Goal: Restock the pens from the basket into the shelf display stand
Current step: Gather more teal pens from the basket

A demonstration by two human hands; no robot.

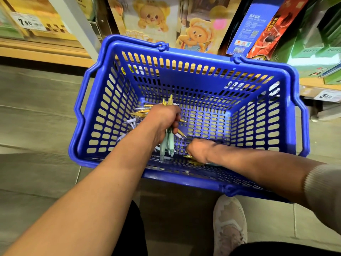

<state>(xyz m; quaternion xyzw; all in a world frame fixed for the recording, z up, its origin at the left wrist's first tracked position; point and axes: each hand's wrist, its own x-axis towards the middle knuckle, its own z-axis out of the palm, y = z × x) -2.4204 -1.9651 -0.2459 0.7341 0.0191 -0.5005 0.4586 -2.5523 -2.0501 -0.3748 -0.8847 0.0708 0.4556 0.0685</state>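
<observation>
A blue plastic basket [287, 115] stands on the floor in front of me. Inside it, my left hand [162, 119] grips a bunch of pens [168, 143], pale green and yellow, their ends sticking out above and below my fist. Loose pens [129, 123], white and gold, lie on the basket floor at the left. My right hand [199, 150] is low by the near wall, fingers curled down onto gold pens [191, 159]; what it grasps is hidden under the hand.
Shelves with picture-print boxes [153, 21] and a blue and red package [258, 28] rise behind the basket. Price tags [27, 23] sit on the shelf edges. My shoe [228, 224] rests on the tiled floor just below the basket.
</observation>
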